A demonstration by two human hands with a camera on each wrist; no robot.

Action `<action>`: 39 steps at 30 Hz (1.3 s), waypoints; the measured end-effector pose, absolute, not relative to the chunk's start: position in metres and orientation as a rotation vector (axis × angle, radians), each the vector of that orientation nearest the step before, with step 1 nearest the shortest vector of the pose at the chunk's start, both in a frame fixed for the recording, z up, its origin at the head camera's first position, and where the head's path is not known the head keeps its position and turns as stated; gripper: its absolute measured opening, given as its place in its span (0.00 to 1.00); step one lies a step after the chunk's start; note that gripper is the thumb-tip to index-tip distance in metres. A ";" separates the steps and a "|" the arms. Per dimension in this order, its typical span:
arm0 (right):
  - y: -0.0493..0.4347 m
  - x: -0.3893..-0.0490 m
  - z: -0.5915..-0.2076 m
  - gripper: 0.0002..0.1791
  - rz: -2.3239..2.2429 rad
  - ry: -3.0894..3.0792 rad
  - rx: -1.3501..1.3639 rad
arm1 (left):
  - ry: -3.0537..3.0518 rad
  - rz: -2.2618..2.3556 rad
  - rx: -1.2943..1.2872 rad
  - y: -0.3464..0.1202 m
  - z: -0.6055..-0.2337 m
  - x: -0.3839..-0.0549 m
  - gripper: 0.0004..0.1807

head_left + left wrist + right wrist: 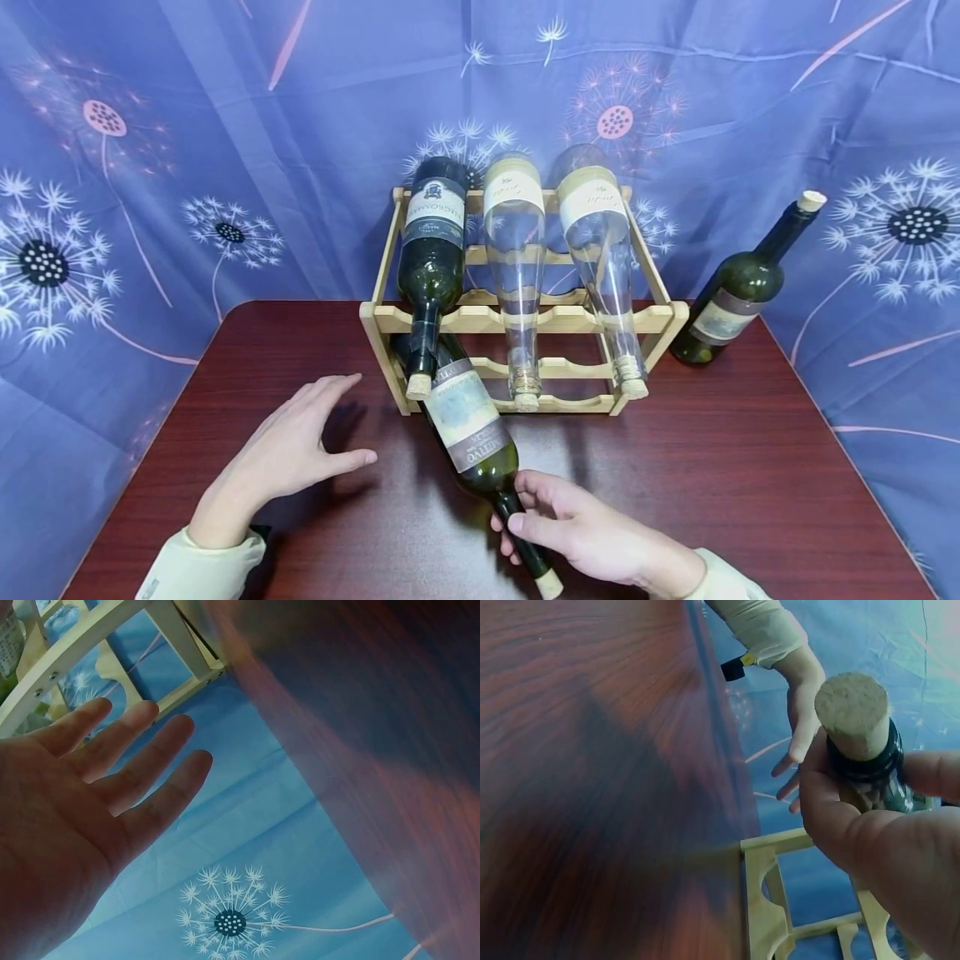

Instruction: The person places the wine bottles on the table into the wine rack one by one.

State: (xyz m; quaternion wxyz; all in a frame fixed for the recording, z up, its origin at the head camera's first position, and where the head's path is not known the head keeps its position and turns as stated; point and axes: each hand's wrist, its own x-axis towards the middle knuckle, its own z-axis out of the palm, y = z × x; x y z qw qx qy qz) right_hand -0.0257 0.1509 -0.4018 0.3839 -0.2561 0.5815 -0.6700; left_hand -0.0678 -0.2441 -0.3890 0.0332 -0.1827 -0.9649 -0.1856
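Observation:
By its neck, my right hand (592,529) grips a dark green wine bottle (498,467) with a cork (853,705) in its mouth. The bottle slants toward me, its base end reaching into the lower left of a wooden wine rack (645,321), partly hidden behind a corked dark bottle (431,275) on the top tier. To the left of the held bottle, my left hand (288,442) hovers with fingers extended and thumb apart, touching nothing. In the left wrist view the left hand (90,802) shows spread, straight fingers beside the rack frame.
Two clear corked bottles, one in the middle (517,258) and one at the right (600,242), lie on the rack's top tier, necks toward me. Another dark corked bottle (723,304) stands right of the rack. Behind the dark red table (735,483) hangs a blue patterned cloth (337,108).

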 end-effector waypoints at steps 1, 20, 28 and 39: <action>0.149 -0.026 -0.402 0.13 -1.710 1.474 -0.657 | -2.971 -0.569 -0.561 -0.244 -0.389 -0.068 0.58; 0.125 -0.037 -0.392 0.22 -1.749 1.335 -0.679 | -2.950 -0.566 -0.564 -0.246 -0.392 -0.068 0.57; 0.113 -0.040 -0.383 0.21 -1.757 1.322 -0.666 | -2.954 -0.564 -0.570 -0.247 -0.392 -0.069 0.57; 0.097 -0.044 -0.375 0.25 -1.787 1.328 -0.564 | -2.973 -0.555 -0.554 -0.247 -0.392 -0.070 0.58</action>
